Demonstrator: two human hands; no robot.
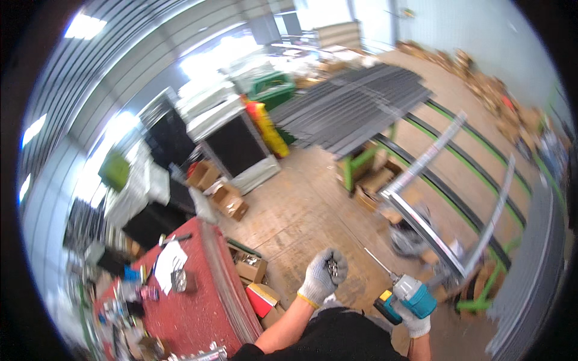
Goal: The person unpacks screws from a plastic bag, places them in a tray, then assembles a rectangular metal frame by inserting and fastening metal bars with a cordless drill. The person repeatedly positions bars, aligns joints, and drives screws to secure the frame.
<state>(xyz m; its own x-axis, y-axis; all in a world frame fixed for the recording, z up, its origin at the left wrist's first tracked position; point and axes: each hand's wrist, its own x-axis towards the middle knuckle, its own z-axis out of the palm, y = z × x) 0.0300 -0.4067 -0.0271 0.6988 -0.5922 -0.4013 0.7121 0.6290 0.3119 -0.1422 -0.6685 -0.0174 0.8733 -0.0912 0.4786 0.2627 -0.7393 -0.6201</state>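
Observation:
My left hand, in a pale knitted glove, is cupped around several small metal pieces that look like screws. Its fingers curl up around them. My right hand, gloved too, grips a teal and grey cordless drill with a long thin bit pointing forward and left. Beyond the drill, a silver metal frame lies across a green rack with dark rails. The bit stands apart from the frame in this view.
To my left is a red-topped table with white paper and small items. Cardboard boxes sit beside it. Dark grey profiles lie stacked ahead; more are at the right. Wrapped panels stand at the back left.

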